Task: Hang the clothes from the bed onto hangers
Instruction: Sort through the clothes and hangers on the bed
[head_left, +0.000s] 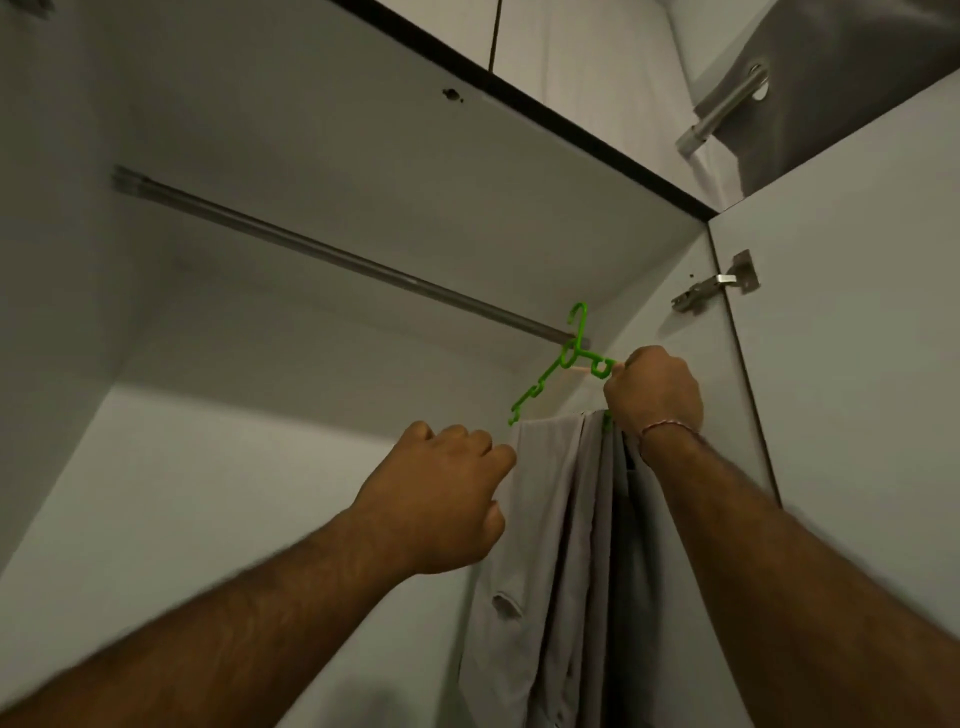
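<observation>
Green hanger (540, 387) w/ grey trousers (550, 519) | right hand (652, 389) grips hanger arm – left hand (441, 499) pinches cloth at 9 o'clock | risk: hook misses rail (332, 254) – trousers slide off

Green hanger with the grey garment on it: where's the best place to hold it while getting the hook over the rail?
Probably the neck of the green hanger, just below the hook, coming from the right beside the right hand. The hook stands clear above the rail, and the grey garment covers only the lower bar.
</observation>
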